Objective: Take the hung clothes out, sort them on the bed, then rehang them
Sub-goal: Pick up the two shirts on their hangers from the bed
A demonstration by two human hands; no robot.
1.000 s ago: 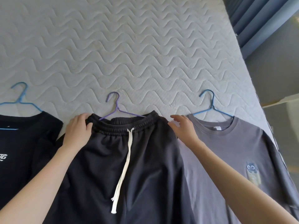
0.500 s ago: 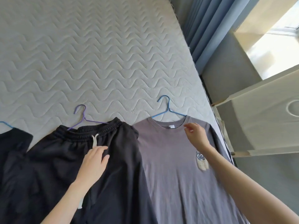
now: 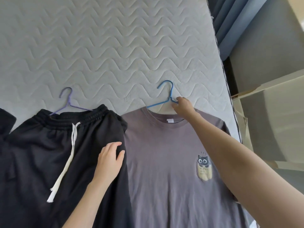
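Right now I see three garments laid flat side by side along the near part of the quilted mattress (image 3: 115, 46), each with its top towards the far side. The grey T-shirt (image 3: 161, 170) lies on the right, with a cat print (image 3: 204, 167) on its chest and a small white label (image 3: 170, 120) inside the collar. The blue hanger (image 3: 158, 104) sits in its neck, and the hook lies on the mattress just beyond the collar.

The right hand (image 3: 182, 104) reaches across the shirt's shoulder to that hanger. Its fingers are curled round the wire just right of the hook's stem, pinching it where the shoulder arm begins.

The black shorts (image 3: 49, 153) lie just left of the shirt, and their right edge overlaps the shirt's side. A purple hanger (image 3: 68, 101) pokes out past the elastic waistband, its hook resting on the mattress. A white drawstring (image 3: 72, 145) trails from the waistband down the front of the shorts towards me.

The left hand (image 3: 110, 160) rests palm down on the right part of the shorts, close to the shirt's edge, with its fingers loose, slightly spread and holding nothing.

At the far left edge I can make out only a corner of another dark garment (image 3: 6, 119). Beyond the right side of the mattress hang blue curtains (image 3: 233, 22), and nearer stands a pale cabinet panel (image 3: 271, 112).
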